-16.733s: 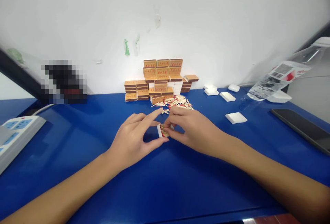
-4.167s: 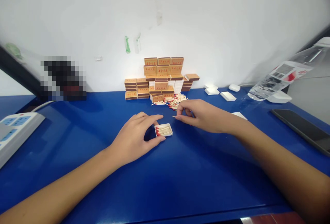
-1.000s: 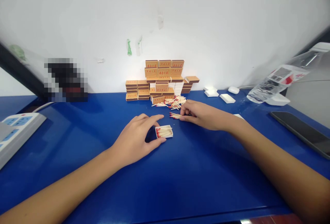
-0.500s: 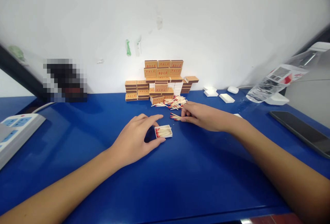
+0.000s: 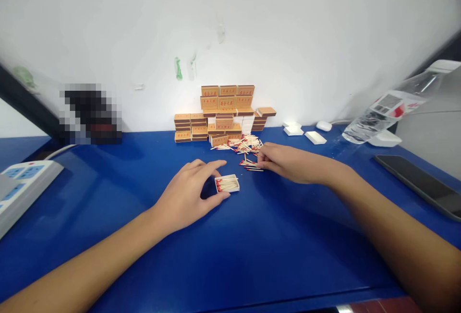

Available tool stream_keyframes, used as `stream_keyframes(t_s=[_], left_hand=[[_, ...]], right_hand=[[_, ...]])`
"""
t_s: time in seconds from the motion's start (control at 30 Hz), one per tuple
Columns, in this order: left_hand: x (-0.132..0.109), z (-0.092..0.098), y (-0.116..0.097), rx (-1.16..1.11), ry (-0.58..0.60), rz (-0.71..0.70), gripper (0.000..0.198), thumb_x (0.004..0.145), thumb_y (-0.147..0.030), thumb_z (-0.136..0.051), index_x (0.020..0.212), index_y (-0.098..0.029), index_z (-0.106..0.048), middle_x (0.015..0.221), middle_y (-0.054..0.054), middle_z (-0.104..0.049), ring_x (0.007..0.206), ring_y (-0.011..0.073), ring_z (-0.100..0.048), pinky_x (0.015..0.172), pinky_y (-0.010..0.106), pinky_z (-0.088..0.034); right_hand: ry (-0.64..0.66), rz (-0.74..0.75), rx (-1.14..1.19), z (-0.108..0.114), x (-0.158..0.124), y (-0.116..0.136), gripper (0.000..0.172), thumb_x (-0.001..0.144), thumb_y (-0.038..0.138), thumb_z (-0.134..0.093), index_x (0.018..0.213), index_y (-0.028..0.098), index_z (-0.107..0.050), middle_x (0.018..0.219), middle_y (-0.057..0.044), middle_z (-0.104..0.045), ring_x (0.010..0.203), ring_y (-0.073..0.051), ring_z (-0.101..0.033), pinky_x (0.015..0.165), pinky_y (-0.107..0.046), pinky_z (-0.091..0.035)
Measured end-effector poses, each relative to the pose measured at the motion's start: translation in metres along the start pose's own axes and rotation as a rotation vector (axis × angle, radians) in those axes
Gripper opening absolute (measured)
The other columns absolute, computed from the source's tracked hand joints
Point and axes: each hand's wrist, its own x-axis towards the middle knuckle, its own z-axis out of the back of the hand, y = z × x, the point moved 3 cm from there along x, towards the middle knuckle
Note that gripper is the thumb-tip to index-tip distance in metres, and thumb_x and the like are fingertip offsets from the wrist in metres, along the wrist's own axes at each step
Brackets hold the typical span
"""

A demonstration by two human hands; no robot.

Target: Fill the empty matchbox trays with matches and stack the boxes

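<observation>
My left hand (image 5: pixel 192 186) curves round a small white matchbox tray (image 5: pixel 236 188) on the blue table. Its thumb lies at the near side, a finger is at the far left corner, and the index finger stretches out above. Red-tipped matches (image 5: pixel 226 184) lie side by side in the tray. To the right, my right hand (image 5: pixel 275 157) has thumb and fingers pinched on a few matches (image 5: pixel 251 162) at the table surface; one match (image 5: pixel 254 169) lies just below them. Behind the fingers spreads a loose heap of matches (image 5: pixel 247 144).
Matchboxes (image 5: pixel 226 102) are stacked against the wall. White trays (image 5: pixel 316 138) and a white earphone-like case (image 5: pixel 324 126) stand back right. A tilted plastic bottle (image 5: pixel 378 116) and phone (image 5: pixel 418 183) are at the right, a power strip (image 5: pixel 32 188) at the left.
My right hand has moved slightly right and down with the matches, which now fan out more, with one lying apart below. The left hand stays at the tray.
</observation>
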Motion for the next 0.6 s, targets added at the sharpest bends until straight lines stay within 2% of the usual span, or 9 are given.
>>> stream_keyframes(t_s=[0.13, 0.27, 0.43, 0.6], left_hand=[[0.0, -0.001, 0.001, 0.005, -0.007, 0.0, 0.059, 0.094, -0.036, -0.076, 0.147, -0.024, -0.053, 0.114, 0.004, -0.076, 0.11, 0.0258, -0.066, 0.101, 0.048, -0.053], [0.0, -0.002, 0.001, 0.004, 0.009, 0.0, 0.06, 0.094, -0.037, -0.076, 0.148, -0.024, -0.053, 0.114, 0.004, -0.076, 0.11, 0.0261, -0.066, 0.101, 0.049, -0.053], [0.0, -0.003, -0.002, 0.009, 0.014, -0.04, 0.06, 0.094, -0.035, -0.077, 0.148, -0.022, -0.052, 0.117, 0.005, -0.077, 0.11, 0.0269, -0.066, 0.099, 0.049, -0.054], [-0.002, -0.004, -0.004, 0.042, 0.01, -0.08, 0.062, 0.094, -0.035, -0.077, 0.147, -0.017, -0.052, 0.117, 0.007, -0.077, 0.108, 0.0279, -0.066, 0.098, 0.049, -0.054]], right_hand=[[-0.019, 0.027, 0.006, 0.004, -0.003, 0.006, 0.03, 0.106, 0.044, -0.042, 0.093, 0.021, -0.056, 0.099, -0.011, -0.065, 0.084, -0.024, -0.059, 0.076, -0.038, -0.046], [-0.035, 0.098, 0.014, -0.001, -0.006, 0.03, 0.026, 0.108, 0.04, -0.043, 0.096, 0.021, -0.057, 0.102, -0.01, -0.066, 0.086, -0.023, -0.061, 0.077, -0.036, -0.047], [-0.115, 0.231, -0.188, -0.026, -0.008, 0.063, 0.016, 0.11, 0.027, -0.05, 0.102, 0.018, -0.061, 0.107, -0.01, -0.066, 0.086, -0.022, -0.064, 0.076, -0.035, -0.046], [-0.171, 0.297, -0.367, -0.039, -0.006, 0.076, 0.008, 0.105, 0.016, -0.057, 0.105, 0.015, -0.064, 0.108, -0.011, -0.064, 0.078, -0.02, -0.063, 0.066, -0.032, -0.042]])
